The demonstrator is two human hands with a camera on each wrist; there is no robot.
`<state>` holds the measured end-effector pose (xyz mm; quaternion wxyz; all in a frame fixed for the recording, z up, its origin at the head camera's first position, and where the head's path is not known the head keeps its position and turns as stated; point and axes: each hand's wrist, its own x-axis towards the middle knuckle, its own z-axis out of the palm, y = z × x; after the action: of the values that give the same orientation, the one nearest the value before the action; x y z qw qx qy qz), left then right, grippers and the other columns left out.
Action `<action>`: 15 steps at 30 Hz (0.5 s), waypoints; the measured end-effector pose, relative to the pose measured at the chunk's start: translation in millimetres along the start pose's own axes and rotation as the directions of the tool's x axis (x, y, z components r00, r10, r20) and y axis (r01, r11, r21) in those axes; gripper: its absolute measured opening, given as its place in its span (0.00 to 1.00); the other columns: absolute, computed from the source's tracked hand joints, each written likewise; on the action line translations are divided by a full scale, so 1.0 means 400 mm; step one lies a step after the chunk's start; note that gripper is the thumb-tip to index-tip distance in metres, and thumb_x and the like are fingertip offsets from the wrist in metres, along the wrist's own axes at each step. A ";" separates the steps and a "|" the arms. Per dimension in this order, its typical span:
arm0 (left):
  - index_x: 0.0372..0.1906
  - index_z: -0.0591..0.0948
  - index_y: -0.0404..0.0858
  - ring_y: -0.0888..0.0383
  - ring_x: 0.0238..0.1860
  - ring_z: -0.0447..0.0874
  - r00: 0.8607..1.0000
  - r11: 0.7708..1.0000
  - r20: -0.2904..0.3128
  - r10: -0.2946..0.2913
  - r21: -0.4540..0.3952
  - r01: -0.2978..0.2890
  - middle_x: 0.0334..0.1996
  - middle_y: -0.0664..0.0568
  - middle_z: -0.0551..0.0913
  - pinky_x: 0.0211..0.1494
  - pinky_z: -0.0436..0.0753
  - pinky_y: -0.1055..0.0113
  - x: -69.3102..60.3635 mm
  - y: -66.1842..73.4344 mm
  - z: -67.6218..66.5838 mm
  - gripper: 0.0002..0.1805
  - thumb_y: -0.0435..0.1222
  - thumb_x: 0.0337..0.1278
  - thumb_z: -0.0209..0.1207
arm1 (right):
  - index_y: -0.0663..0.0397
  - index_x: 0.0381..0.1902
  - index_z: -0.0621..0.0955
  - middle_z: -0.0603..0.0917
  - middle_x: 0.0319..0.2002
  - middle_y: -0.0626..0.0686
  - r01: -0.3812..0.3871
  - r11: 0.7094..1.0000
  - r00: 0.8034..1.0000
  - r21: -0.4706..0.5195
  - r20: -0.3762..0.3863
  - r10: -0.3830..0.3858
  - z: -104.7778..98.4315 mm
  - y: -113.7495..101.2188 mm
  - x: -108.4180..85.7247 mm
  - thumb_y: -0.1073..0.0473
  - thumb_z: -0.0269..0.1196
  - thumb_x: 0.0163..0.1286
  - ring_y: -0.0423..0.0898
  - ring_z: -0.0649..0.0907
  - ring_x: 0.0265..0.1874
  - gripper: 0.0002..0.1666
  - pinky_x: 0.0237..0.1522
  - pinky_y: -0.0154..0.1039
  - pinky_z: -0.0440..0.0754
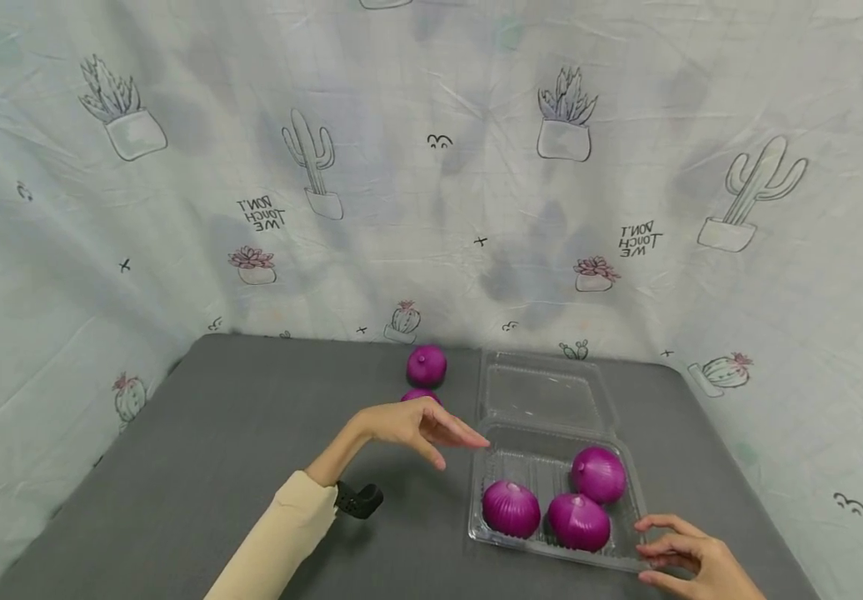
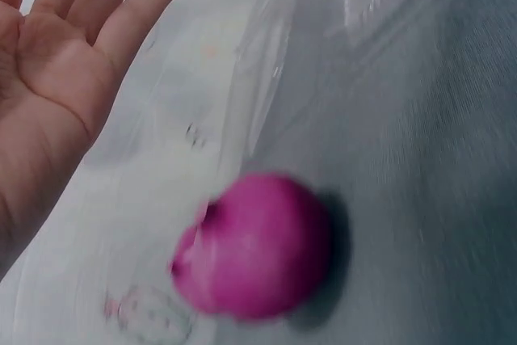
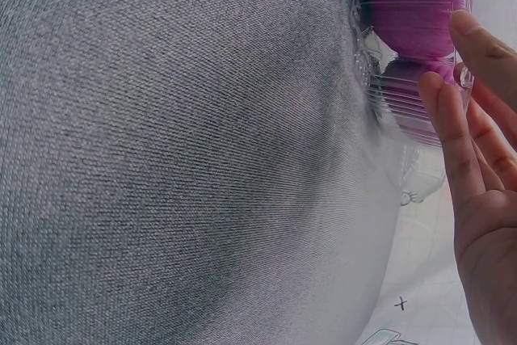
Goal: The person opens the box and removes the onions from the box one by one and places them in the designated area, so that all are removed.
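Three red onions sit in the clear plastic clamshell box [image 1: 536, 454]: one at front left [image 1: 511, 509], one at front middle [image 1: 579, 522], one at right [image 1: 600, 475]. My left hand [image 1: 416, 427] hovers left of the box, its fingers extended toward the rim and nothing in them. Behind that hand stand two more red onions, the farther one [image 1: 427, 366] in full view and the nearer one [image 1: 421, 396] mostly hidden. A single onion [image 2: 258, 248] shows blurred in the left wrist view. My right hand [image 1: 690, 557] touches the box's right front edge with loosely bent fingers, thumb apart from them.
The box's lid [image 1: 540, 390] lies folded back toward the rear of the grey table [image 1: 199, 467]. A printed cactus curtain [image 1: 401, 192] hangs around the table's back and sides. A black strap [image 1: 359, 500] is on the left wrist.
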<state>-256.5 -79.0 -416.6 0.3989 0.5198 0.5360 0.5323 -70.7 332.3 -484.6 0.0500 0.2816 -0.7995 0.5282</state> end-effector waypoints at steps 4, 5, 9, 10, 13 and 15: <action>0.59 0.64 0.12 0.50 0.69 0.63 0.990 0.998 0.139 -0.007 -0.068 0.017 0.65 0.28 0.63 0.70 0.60 0.50 0.078 -0.008 -0.011 0.27 0.15 0.52 0.58 | 0.62 0.35 0.84 0.78 0.51 0.42 0.006 1.000 1.000 0.002 -0.007 -0.006 0.003 0.002 -0.003 0.81 0.67 0.50 0.41 0.85 0.38 0.16 0.34 0.32 0.84; 0.58 0.63 0.12 0.51 0.69 0.63 0.985 0.997 0.170 -0.017 -0.074 0.030 0.66 0.28 0.62 0.71 0.59 0.50 0.097 -0.009 -0.014 0.27 0.14 0.52 0.57 | 0.62 0.36 0.84 0.78 0.51 0.42 0.005 1.000 1.000 0.002 -0.009 -0.005 0.004 0.003 -0.004 0.81 0.67 0.50 0.41 0.86 0.38 0.16 0.34 0.32 0.84; 0.60 0.64 0.13 0.58 0.70 0.61 0.956 0.994 0.279 -0.089 -0.029 0.101 0.67 0.30 0.61 0.72 0.56 0.53 0.169 -0.013 -0.023 0.28 0.13 0.50 0.57 | 0.62 0.36 0.84 0.79 0.51 0.41 -0.006 1.000 1.000 0.007 -0.015 0.006 0.005 0.004 -0.004 0.81 0.67 0.50 0.41 0.86 0.38 0.16 0.34 0.32 0.84; 0.59 0.64 0.13 0.59 0.70 0.60 0.945 0.992 0.305 -0.115 -0.014 0.125 0.67 0.30 0.61 0.73 0.56 0.55 0.187 -0.015 -0.023 0.28 0.13 0.50 0.57 | 0.62 0.36 0.84 0.79 0.51 0.41 -0.008 1.000 1.000 0.008 -0.014 0.008 0.005 0.004 -0.004 0.81 0.67 0.50 0.41 0.86 0.38 0.16 0.34 0.32 0.84; 0.58 0.68 0.14 0.64 0.69 0.61 0.904 0.978 0.372 -0.209 0.067 0.198 0.67 0.30 0.62 0.72 0.57 0.63 0.235 -0.027 -0.012 0.28 0.12 0.47 0.58 | 0.63 0.36 0.84 0.78 0.51 0.41 -0.012 1.000 1.000 0.013 -0.010 0.012 0.004 0.005 -0.003 0.81 0.66 0.51 0.40 0.86 0.39 0.16 0.34 0.33 0.84; 0.57 0.71 0.16 0.68 0.67 0.63 0.871 0.957 0.398 -0.288 0.152 0.247 0.66 0.32 0.64 0.71 0.58 0.69 0.261 -0.037 0.001 0.28 0.13 0.45 0.60 | 0.63 0.36 0.84 0.78 0.51 0.41 -0.008 1.000 1.000 0.017 -0.008 0.008 0.003 0.006 -0.002 0.81 0.66 0.51 0.41 0.86 0.39 0.16 0.34 0.33 0.84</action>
<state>-272.7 25.0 -418.3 0.5481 0.5607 0.5303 0.3225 -71.1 332.3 -487.2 0.0489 0.2767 -0.7958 0.5364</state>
